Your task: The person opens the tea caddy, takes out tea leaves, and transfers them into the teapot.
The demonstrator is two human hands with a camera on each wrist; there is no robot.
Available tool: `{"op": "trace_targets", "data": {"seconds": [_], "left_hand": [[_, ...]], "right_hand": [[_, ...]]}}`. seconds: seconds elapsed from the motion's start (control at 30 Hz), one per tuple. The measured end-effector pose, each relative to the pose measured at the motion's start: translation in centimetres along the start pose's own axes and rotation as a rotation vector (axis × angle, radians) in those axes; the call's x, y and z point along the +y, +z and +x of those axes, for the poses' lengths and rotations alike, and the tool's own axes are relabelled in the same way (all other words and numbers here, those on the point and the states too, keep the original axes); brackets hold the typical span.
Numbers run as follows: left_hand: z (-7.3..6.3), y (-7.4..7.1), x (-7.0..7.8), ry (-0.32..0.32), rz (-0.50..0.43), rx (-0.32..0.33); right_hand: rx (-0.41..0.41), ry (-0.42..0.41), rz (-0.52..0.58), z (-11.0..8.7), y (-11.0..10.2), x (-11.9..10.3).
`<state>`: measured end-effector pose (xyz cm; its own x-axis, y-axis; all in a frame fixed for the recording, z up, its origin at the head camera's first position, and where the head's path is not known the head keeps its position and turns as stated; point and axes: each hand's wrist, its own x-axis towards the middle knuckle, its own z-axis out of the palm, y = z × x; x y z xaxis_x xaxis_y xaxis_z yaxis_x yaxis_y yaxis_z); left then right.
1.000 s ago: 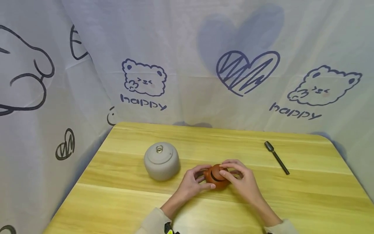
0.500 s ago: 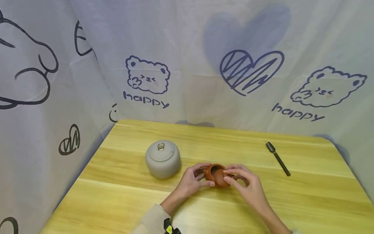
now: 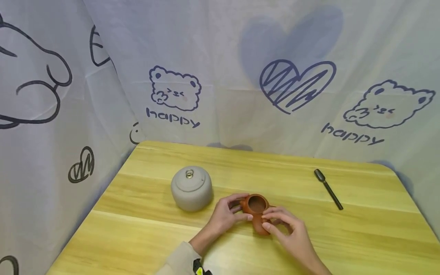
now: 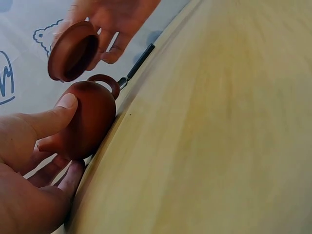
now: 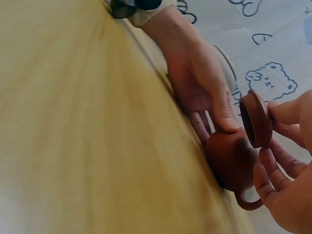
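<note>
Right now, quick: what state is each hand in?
Left hand: holding the teapot, thumb and fingers on either side of its body.
Right hand: holding the lid, clear of the teapot's opening.

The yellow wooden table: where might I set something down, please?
Free: nearside of the round grey lidded jar, and between the reddish-brown clay teapot and long black scoop. Crowded: around the teapot, with the left hand, right hand and round clay lid.

Pale backdrop cloth (image 3: 227,42), creased, with blue bear drawings (image 3: 175,89), scribbled heart (image 3: 280,88), "happy" lettering (image 3: 173,117). Tabletop (image 3: 137,229): yellow wood grain, bright sheen toward near side.
</note>
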<state>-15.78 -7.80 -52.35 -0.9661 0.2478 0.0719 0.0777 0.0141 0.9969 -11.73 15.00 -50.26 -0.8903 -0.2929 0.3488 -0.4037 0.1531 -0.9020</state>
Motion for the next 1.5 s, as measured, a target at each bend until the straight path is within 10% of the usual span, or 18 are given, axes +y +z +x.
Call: {"op": "trace_targets", "data": {"seconds": [1.5], "left_hand": [[0.2,-0.2,-0.1,-0.025,-0.049,-0.057]], "right_hand": [[-0.055,0.052,-0.165,-2.2,1.6,1.5]]}}
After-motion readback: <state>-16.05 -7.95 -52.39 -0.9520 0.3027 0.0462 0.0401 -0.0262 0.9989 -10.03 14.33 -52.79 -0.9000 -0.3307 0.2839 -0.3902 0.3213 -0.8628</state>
